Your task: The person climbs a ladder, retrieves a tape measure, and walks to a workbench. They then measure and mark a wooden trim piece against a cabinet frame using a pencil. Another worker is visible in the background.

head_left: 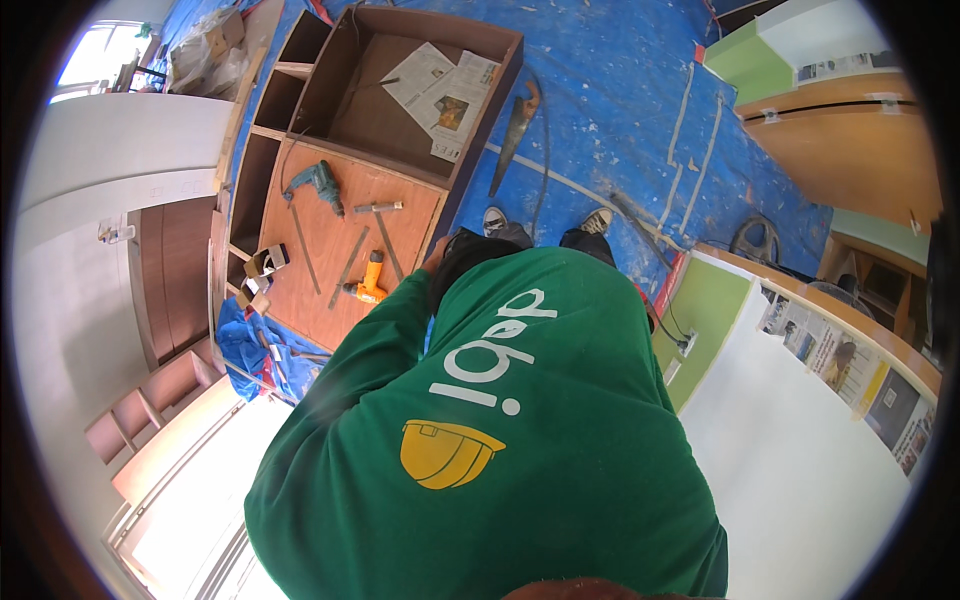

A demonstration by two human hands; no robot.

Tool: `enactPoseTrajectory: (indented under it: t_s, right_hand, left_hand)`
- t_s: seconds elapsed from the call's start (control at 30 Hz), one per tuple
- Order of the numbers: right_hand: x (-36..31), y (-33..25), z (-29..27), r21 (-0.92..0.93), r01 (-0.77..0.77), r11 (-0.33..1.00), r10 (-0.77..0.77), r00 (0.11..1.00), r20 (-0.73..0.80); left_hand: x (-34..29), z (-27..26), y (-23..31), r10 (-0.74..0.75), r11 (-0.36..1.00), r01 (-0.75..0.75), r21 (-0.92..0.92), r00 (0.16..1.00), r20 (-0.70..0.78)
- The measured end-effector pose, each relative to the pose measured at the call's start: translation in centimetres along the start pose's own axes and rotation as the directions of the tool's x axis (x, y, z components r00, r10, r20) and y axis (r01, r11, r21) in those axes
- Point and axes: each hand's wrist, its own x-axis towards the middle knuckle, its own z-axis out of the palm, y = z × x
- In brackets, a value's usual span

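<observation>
My left hand (437, 256) shows as a small patch at the near right corner of a brown wooden cabinet lying on the floor (447, 215), beside dark cloth at my waist. On the right, only a sliver of my right hand (653, 318) shows past my green sleeve, next to a green panel (702, 299). The fingers of both are mostly hidden. Nearest the left hand, on the cabinet's orange-brown board (290, 225), lie a yellow cordless drill (369, 280), a teal corded drill (318, 188), a chisel-like tool (379, 207) and narrow strips (349, 263).
Blue sheeting (590, 110) covers the floor. A handsaw (515, 140) and dark cords lie ahead of my shoes. Newspaper (437, 95) rests inside the cabinet's recess. Small open boxes (264, 264) sit at its left edge. A newspaper-topped white partition (790, 420) stands at right.
</observation>
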Motion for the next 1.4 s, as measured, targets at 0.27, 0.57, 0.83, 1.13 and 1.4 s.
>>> enactPoseTrajectory:
  t_s: [0.27,0.57,0.83,1.13,1.4]
  right_hand:
    - [0.2,0.4,0.2,-0.004,-0.018,1.000,0.017,1.000,-0.012]
    - [0.5,1.0,0.3,-0.017,-0.044,0.999,0.043,0.998,-0.040]
    - [0.8,1.3,0.1,-0.029,-0.057,0.998,0.052,0.990,-0.131]
    - [-1.1,-8.2,-1.8,0.287,0.225,0.931,-0.131,0.941,-0.313]
    - [7.1,-18.8,-7.2,0.361,0.174,0.916,-0.113,0.977,-0.183]
  left_hand:
    - [0.4,-0.4,0.9,-0.005,1.000,0.005,0.000,1.000,0.022]
    - [1.5,-1.6,1.8,-0.003,1.000,0.003,0.007,0.999,0.047]
    - [2.8,-2.8,2.4,-0.009,1.000,0.006,0.030,0.996,0.094]
    - [5.2,-4.3,-0.1,-0.086,0.996,0.084,0.023,0.985,0.152]
    - [7.4,-2.0,9.7,-0.180,0.984,0.180,0.002,0.983,-0.035]
